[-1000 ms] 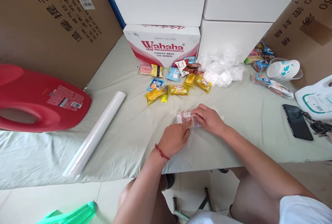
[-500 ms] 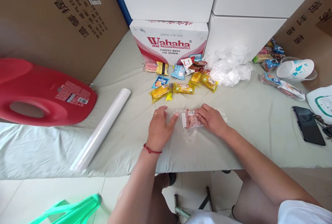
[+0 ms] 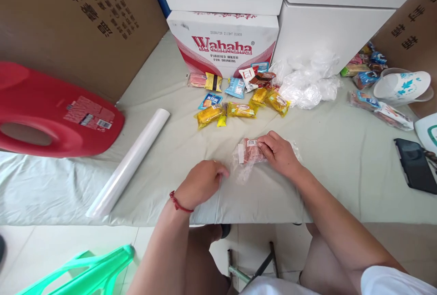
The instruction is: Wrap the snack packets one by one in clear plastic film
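Note:
My right hand (image 3: 280, 154) rests on a small pink snack packet (image 3: 249, 150) that lies in a clear plastic film (image 3: 244, 172) on the pale green cloth. Its fingers press on the packet's right end. My left hand (image 3: 201, 183), with a red cord at the wrist, lies curled on the cloth just left of the film, and whether it pinches the film's edge I cannot tell. A roll of clear wrap (image 3: 128, 167) lies diagonally to the left.
Several yellow and blue snack packets (image 3: 239, 104) lie before a Wahaha carton (image 3: 225, 42). Crumpled clear bags (image 3: 307, 88) sit right of them. A red jug (image 3: 51, 115) lies left; a phone (image 3: 414, 165), a cup (image 3: 401, 88) and more snacks (image 3: 378, 110) are right. Cardboard boxes (image 3: 78, 17) stand behind.
My left hand let go of the packet, slid left across the cloth with fingers spread, then drew back toward me and curled. My right hand has stayed on the packet.

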The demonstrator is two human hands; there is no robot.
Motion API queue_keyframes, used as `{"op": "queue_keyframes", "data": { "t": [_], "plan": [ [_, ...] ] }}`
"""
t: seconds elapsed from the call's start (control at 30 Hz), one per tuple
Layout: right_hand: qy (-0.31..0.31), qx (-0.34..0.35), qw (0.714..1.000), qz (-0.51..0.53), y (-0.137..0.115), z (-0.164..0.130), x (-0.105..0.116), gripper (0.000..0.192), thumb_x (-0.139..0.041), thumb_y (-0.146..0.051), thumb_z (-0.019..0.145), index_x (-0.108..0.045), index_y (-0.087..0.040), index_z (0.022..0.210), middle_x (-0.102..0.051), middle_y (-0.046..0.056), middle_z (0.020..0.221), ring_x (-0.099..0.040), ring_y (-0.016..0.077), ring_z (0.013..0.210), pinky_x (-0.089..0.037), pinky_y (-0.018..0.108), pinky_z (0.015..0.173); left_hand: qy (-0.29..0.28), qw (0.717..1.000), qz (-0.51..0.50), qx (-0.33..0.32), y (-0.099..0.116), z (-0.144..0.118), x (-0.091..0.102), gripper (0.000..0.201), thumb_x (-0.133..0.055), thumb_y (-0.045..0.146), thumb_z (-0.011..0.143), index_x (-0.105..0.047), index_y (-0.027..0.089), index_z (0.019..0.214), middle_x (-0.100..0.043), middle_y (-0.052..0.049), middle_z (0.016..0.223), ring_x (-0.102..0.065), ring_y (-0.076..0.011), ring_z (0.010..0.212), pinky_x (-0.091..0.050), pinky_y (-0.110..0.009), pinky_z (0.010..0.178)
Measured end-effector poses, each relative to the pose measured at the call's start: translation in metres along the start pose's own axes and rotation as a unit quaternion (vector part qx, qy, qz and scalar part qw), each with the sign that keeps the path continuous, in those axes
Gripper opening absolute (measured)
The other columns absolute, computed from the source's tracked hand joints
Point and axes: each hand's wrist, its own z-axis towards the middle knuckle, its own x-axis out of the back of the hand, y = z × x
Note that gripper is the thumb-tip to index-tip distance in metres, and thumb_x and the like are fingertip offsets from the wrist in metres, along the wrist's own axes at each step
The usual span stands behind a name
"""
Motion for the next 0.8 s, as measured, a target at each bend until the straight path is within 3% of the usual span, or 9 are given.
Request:
{"op": "queue_keyframes", "data": {
  "t": [0.13,0.2,0.27,0.33,0.43,0.53,0.63,0.7,0.8],
  "plan": [
    [0.014,-0.015,1.0,0.0,-0.005,-0.001,-0.002,0.028,-0.042,-0.034,0.107,-0.066,-0.022,0.1,-0.055,0.004,0.088,-0.057,0.0171,0.075,-0.043,0.029,0.069,0.22,0.971,-0.07,0.061,0.003,0.006,-0.002,0.028,-0.05,0.019,0.084,-0.07,0.02,0.104,-0.074,-0.007,0.108,-0.069,-0.0237,0.098,-0.056,-0.037,0.086],
    [0.014,-0.017,1.0,-0.005,-0.007,-0.003,-0.004,0.027,-0.042,-0.034,0.107,-0.066,-0.023,0.101,-0.055,0.004,0.087,-0.057,0.0172,0.074,-0.043,0.029,0.067,0.291,0.949,-0.118,0.029,0.012,0.015,-0.008,0.056,-0.061,0.027,0.082,-0.055,0.02,0.138,-0.065,-0.012,0.136,-0.063,-0.0269,0.123,-0.053,-0.042,0.101],
    [0.014,-0.016,1.0,-0.01,-0.008,-0.004,-0.005,0.028,-0.042,-0.034,0.107,-0.067,-0.023,0.102,-0.055,0.004,0.087,-0.057,0.0173,0.074,-0.043,0.029,0.067,0.281,0.949,-0.138,-0.031,0.02,0.021,-0.015,0.084,-0.067,0.023,0.078,-0.035,0.023,0.156,-0.054,-0.012,0.153,-0.052,-0.0272,0.141,-0.043,-0.046,0.116],
    [0.016,-0.011,1.0,-0.015,-0.007,-0.004,-0.005,0.028,-0.041,-0.034,0.107,-0.067,-0.023,0.101,-0.055,0.004,0.087,-0.057,0.0174,0.074,-0.043,0.029,0.066,0.23,0.962,-0.136,-0.05,0.022,0.022,-0.018,0.081,-0.06,0.013,0.079,-0.039,0.025,0.156,-0.068,-0.008,0.138,-0.06,-0.0242,0.132,-0.043,-0.045,0.116],
    [0.012,-0.004,1.0,-0.009,-0.006,-0.005,-0.001,0.028,-0.042,-0.035,0.107,-0.067,-0.023,0.1,-0.056,0.004,0.087,-0.057,0.0175,0.074,-0.043,0.029,0.066,0.124,0.988,-0.07,-0.049,0.01,0.01,-0.014,0.054,-0.046,0.0,0.075,-0.075,0.026,0.112,-0.078,0.001,0.084,-0.072,-0.02,0.091,-0.052,-0.04,0.101],
    [0.007,-0.014,1.0,0.007,-0.006,-0.006,0.001,0.028,-0.044,-0.035,0.107,-0.068,-0.024,0.101,-0.057,0.004,0.087,-0.059,0.0174,0.075,-0.045,0.029,0.067,0.029,1.0,0.002,-0.01,-0.007,-0.009,-0.007,0.038,-0.046,0.001,0.071,-0.075,0.024,0.073,-0.076,0.0,0.077,-0.07,-0.0203,0.078,-0.055,-0.036,0.084],
    [0.009,-0.021,1.0,-0.008,-0.008,-0.006,0.001,0.027,-0.045,-0.033,0.106,-0.069,-0.024,0.101,-0.057,0.004,0.088,-0.058,0.0176,0.074,-0.043,0.03,0.066,0.119,0.989,-0.006,0.084,-0.013,-0.017,-0.01,0.033,-0.047,0.015,0.086,-0.076,0.022,0.101,-0.077,-0.005,0.095,-0.07,-0.0217,0.082,-0.055,-0.036,0.08],
    [0.006,-0.023,1.0,-0.018,-0.01,-0.005,0.001,0.027,-0.044,-0.031,0.106,-0.069,-0.023,0.101,-0.058,0.004,0.088,-0.058,0.0179,0.074,-0.042,0.03,0.066,0.201,0.971,-0.033,0.127,-0.008,-0.011,-0.018,0.043,-0.054,0.034,0.093,-0.065,0.015,0.129,-0.074,-0.01,0.104,-0.068,-0.0213,0.077,-0.055,-0.038,0.08],
    [-0.002,-0.032,0.999,-0.021,-0.012,-0.003,0.002,0.026,-0.044,-0.032,0.105,-0.069,-0.023,0.101,-0.057,0.004,0.088,-0.058,0.0183,0.074,-0.042,0.03,0.066,0.194,0.965,-0.123,0.126,0.009,0.008,-0.031,0.069,-0.067,0.048,0.087,-0.05,0.012,0.143,-0.073,-0.009,0.103,-0.063,-0.017,0.065,-0.055,-0.035,0.072]
  ]
}}
